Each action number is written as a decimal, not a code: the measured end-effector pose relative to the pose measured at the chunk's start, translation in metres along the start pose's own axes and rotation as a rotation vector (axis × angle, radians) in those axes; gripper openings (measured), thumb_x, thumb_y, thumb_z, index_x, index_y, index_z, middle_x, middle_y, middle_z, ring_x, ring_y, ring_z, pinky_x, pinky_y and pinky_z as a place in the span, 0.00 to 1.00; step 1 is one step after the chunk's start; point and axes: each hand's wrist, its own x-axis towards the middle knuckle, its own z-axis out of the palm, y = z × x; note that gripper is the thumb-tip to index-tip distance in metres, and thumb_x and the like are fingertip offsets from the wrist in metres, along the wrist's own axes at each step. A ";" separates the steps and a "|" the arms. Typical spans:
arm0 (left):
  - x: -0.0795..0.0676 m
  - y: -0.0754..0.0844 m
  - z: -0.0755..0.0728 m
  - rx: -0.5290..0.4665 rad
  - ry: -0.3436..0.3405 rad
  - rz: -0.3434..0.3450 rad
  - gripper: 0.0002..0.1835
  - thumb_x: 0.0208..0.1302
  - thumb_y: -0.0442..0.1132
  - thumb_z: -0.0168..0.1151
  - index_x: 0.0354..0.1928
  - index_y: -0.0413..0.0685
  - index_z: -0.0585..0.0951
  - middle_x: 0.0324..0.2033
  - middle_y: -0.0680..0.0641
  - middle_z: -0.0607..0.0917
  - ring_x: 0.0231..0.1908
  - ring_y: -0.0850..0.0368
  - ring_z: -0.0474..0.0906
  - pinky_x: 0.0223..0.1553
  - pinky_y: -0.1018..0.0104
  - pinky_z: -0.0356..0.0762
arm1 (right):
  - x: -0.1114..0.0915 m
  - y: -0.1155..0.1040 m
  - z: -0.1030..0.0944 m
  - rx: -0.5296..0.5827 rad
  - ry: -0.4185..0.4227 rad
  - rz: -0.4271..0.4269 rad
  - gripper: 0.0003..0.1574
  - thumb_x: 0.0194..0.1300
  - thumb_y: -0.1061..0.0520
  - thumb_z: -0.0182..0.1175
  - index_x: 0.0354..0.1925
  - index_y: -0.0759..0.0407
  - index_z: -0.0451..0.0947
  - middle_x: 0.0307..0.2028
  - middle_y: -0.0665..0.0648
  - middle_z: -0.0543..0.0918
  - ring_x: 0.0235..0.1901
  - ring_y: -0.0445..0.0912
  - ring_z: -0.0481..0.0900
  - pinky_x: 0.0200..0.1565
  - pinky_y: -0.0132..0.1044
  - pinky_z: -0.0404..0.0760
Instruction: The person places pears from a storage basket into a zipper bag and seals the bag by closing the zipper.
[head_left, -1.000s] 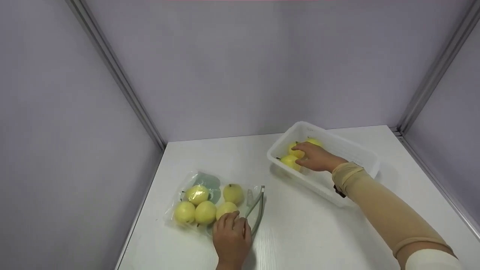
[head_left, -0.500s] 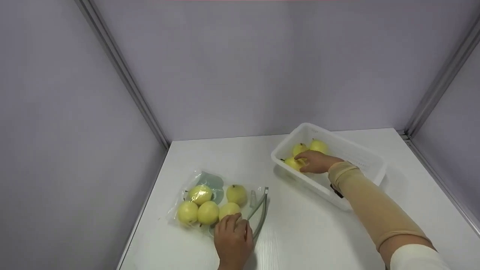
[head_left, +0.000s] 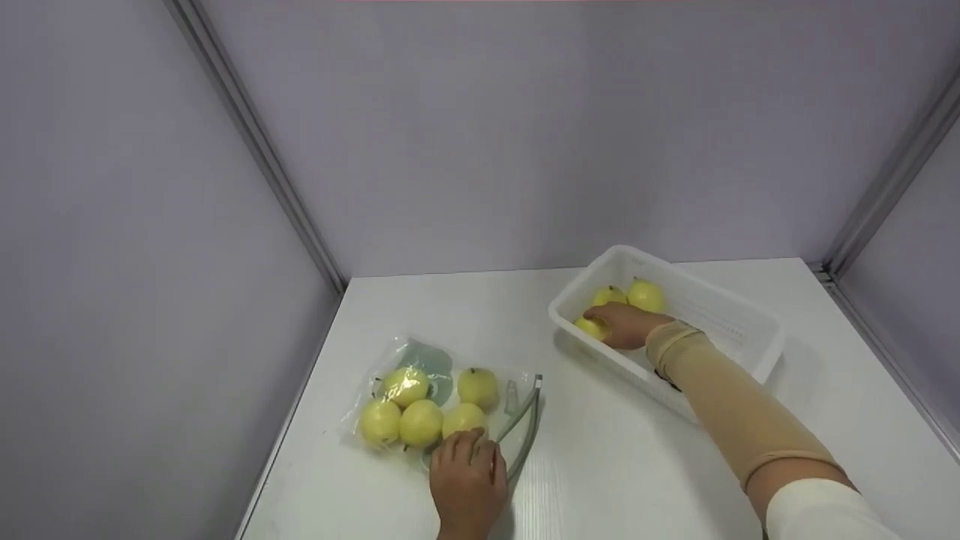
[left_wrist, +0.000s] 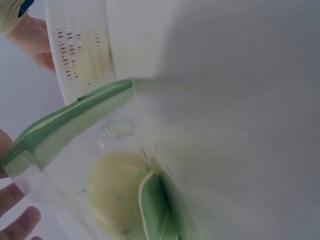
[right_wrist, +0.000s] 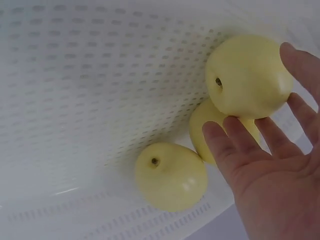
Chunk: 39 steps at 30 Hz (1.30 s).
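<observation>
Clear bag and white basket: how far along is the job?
Apparently done: five yellow fruits lie in the clear bag. In hand: the right hand grips another fruit in the white basket, while the left hand holds the bag's edge. Remaining, seemingly: that one and the basket's two other fruits.

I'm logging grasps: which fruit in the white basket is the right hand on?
The front fruit, nearest the person: the right hand grasps it; the other two sit behind.
</observation>
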 end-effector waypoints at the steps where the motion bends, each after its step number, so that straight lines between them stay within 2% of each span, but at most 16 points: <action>1: -0.001 0.000 0.000 0.001 0.003 0.004 0.02 0.47 0.39 0.66 0.22 0.51 0.82 0.34 0.51 0.86 0.37 0.50 0.81 0.36 0.52 0.77 | 0.001 0.001 0.001 -0.009 -0.001 0.004 0.49 0.59 0.30 0.59 0.71 0.48 0.62 0.68 0.56 0.68 0.69 0.57 0.61 0.68 0.57 0.57; 6: -0.004 0.001 -0.003 -0.007 -0.003 0.011 0.03 0.46 0.40 0.69 0.23 0.51 0.83 0.33 0.50 0.86 0.37 0.50 0.81 0.35 0.52 0.75 | 0.001 0.007 0.010 -0.080 0.011 -0.007 0.40 0.61 0.40 0.62 0.68 0.49 0.66 0.61 0.58 0.75 0.62 0.57 0.70 0.62 0.59 0.65; 9: -0.006 0.001 -0.005 -0.008 -0.010 0.010 0.03 0.45 0.40 0.69 0.24 0.51 0.84 0.34 0.50 0.86 0.37 0.50 0.80 0.35 0.52 0.75 | -0.005 0.007 0.014 -0.102 0.016 0.014 0.34 0.60 0.42 0.64 0.64 0.46 0.71 0.56 0.54 0.79 0.56 0.52 0.75 0.58 0.55 0.70; 13: -0.006 0.002 -0.006 -0.009 -0.006 0.016 0.02 0.45 0.39 0.68 0.23 0.51 0.85 0.34 0.51 0.86 0.38 0.50 0.80 0.35 0.52 0.75 | -0.020 -0.002 0.014 -0.044 0.028 0.040 0.27 0.57 0.43 0.67 0.56 0.42 0.75 0.48 0.50 0.81 0.47 0.48 0.76 0.52 0.52 0.73; 15: -0.006 0.002 -0.006 -0.018 -0.005 0.018 0.02 0.45 0.39 0.68 0.23 0.51 0.84 0.34 0.50 0.86 0.38 0.50 0.80 0.35 0.52 0.75 | -0.028 -0.005 0.012 -0.019 0.045 0.042 0.29 0.56 0.40 0.68 0.55 0.43 0.75 0.47 0.50 0.81 0.45 0.48 0.76 0.50 0.52 0.73; 17: -0.006 0.003 -0.005 -0.029 -0.004 0.018 0.02 0.46 0.39 0.67 0.23 0.51 0.84 0.34 0.50 0.86 0.38 0.50 0.81 0.35 0.51 0.76 | -0.034 -0.004 0.011 0.013 0.072 0.031 0.35 0.52 0.36 0.70 0.56 0.45 0.75 0.47 0.51 0.81 0.45 0.49 0.76 0.50 0.54 0.73; 20: -0.006 0.002 -0.003 -0.043 -0.007 0.017 0.02 0.46 0.39 0.67 0.22 0.51 0.83 0.34 0.50 0.86 0.38 0.49 0.81 0.36 0.51 0.75 | -0.032 0.008 0.013 -0.011 0.139 -0.002 0.46 0.46 0.33 0.72 0.60 0.49 0.73 0.49 0.52 0.81 0.47 0.50 0.76 0.49 0.53 0.75; 24: -0.007 0.000 -0.001 -0.051 -0.022 0.019 0.02 0.47 0.39 0.67 0.22 0.51 0.83 0.35 0.50 0.86 0.38 0.49 0.81 0.36 0.51 0.75 | -0.031 0.019 0.010 -0.024 0.236 -0.028 0.49 0.43 0.42 0.74 0.62 0.53 0.70 0.49 0.56 0.80 0.46 0.52 0.76 0.45 0.51 0.76; 26: -0.008 -0.002 0.001 -0.054 -0.028 0.020 0.03 0.47 0.40 0.66 0.22 0.51 0.83 0.35 0.50 0.86 0.38 0.49 0.81 0.37 0.51 0.75 | -0.035 0.017 0.005 -0.005 0.285 -0.024 0.51 0.42 0.45 0.75 0.63 0.54 0.69 0.49 0.58 0.79 0.45 0.52 0.76 0.43 0.50 0.76; 28: -0.009 -0.004 0.003 -0.051 -0.031 0.019 0.03 0.48 0.41 0.65 0.22 0.51 0.83 0.35 0.50 0.86 0.38 0.50 0.80 0.37 0.51 0.76 | -0.041 0.013 -0.001 0.021 0.333 -0.023 0.51 0.41 0.47 0.75 0.64 0.53 0.68 0.47 0.57 0.79 0.44 0.51 0.75 0.42 0.49 0.76; 30: -0.010 -0.004 0.005 -0.053 -0.025 0.019 0.03 0.48 0.41 0.65 0.22 0.52 0.83 0.35 0.50 0.86 0.38 0.50 0.80 0.37 0.51 0.76 | -0.049 0.005 -0.007 0.053 0.379 -0.031 0.50 0.42 0.46 0.75 0.64 0.51 0.68 0.49 0.55 0.79 0.46 0.51 0.75 0.45 0.49 0.76; 35: -0.008 -0.005 0.010 -0.045 -0.016 0.015 0.03 0.48 0.41 0.65 0.22 0.52 0.83 0.34 0.50 0.86 0.38 0.49 0.80 0.36 0.52 0.75 | -0.069 -0.019 -0.013 0.108 0.521 -0.133 0.48 0.44 0.43 0.76 0.63 0.47 0.69 0.54 0.51 0.77 0.52 0.49 0.75 0.51 0.49 0.76; 39: -0.007 -0.006 0.012 -0.040 -0.018 0.000 0.03 0.47 0.41 0.66 0.22 0.51 0.83 0.34 0.50 0.86 0.38 0.49 0.80 0.36 0.51 0.75 | -0.083 -0.044 -0.004 0.166 0.608 -0.243 0.49 0.43 0.42 0.76 0.63 0.46 0.69 0.54 0.48 0.77 0.48 0.44 0.75 0.42 0.42 0.80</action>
